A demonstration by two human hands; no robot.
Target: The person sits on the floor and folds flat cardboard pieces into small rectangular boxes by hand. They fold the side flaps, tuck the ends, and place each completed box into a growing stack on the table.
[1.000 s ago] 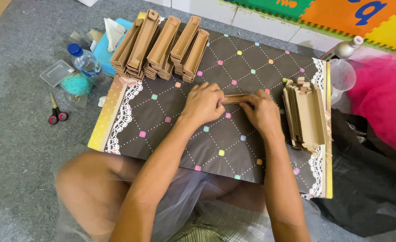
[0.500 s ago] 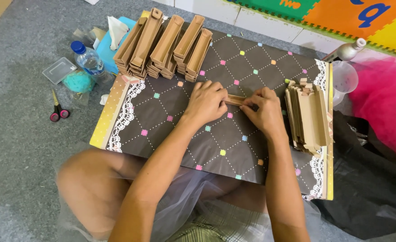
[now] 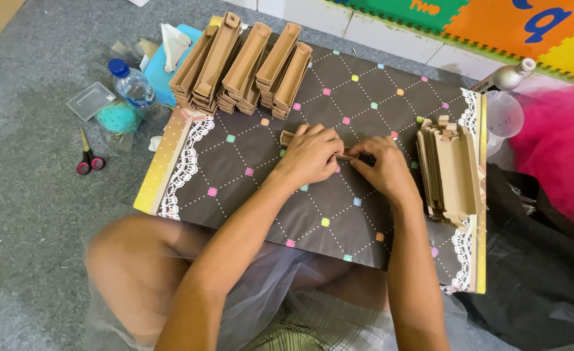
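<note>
On the dark board [image 3: 235, 169], both hands grip a brown cardboard strip [image 3: 287, 137] lying between them.

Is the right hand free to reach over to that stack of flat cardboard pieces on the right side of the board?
Probably yes. The right hand sits just beside the flat cardboard stack with only bare board between them, though its fingers are pinching the cardboard piece it shares with the left hand.

A dark quilted board [image 3: 254, 188] with coloured dots sits on the grey floor [image 3: 27, 214]. Folded brown cardboard trays [image 3: 245, 65] are stacked at its far edge, flat cardboard pieces [image 3: 453, 172] at its right. Scissors [image 3: 89, 159] and a water bottle [image 3: 134, 84] lie on the floor.
</note>
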